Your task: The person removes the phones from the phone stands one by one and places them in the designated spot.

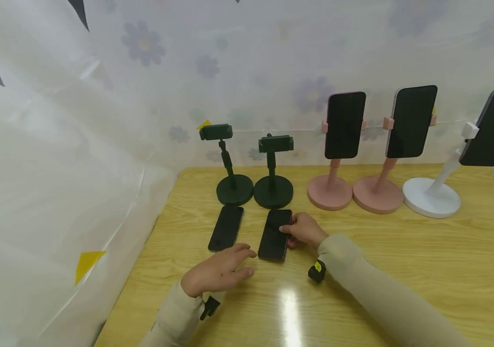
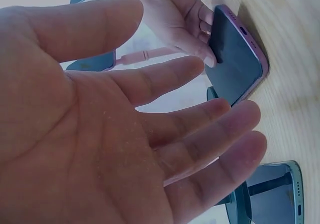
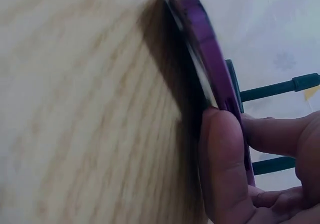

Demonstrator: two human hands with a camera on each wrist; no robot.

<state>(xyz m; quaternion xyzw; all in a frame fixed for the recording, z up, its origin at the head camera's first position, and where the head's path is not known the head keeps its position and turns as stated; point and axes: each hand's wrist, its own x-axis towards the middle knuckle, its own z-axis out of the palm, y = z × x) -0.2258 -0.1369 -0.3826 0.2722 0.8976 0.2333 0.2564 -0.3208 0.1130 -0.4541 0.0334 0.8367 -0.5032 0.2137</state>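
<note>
My right hand (image 1: 305, 230) pinches the right edge of a dark-screened smartphone (image 1: 273, 238), thumb on the screen and fingers beneath. Purple sides show on this phone (image 3: 207, 44) in the right wrist view, where its near edge is tilted up off the table. Palm inward, my left hand (image 1: 222, 270) hovers just left of it with fingers spread and nothing held. A second smartphone (image 1: 226, 229) lies flat on the table, beyond the left fingertips. Behind the two phones stand two dark green phone stands (image 1: 234, 189) (image 1: 273, 190) with bare clamps.
At the back right are two pink stands (image 1: 330, 193) (image 1: 378, 194) and a white stand (image 1: 431, 197), each clamping an upright phone. A white floral sheet (image 1: 238, 72) hangs behind and along the left of the wooden table (image 1: 403, 260).
</note>
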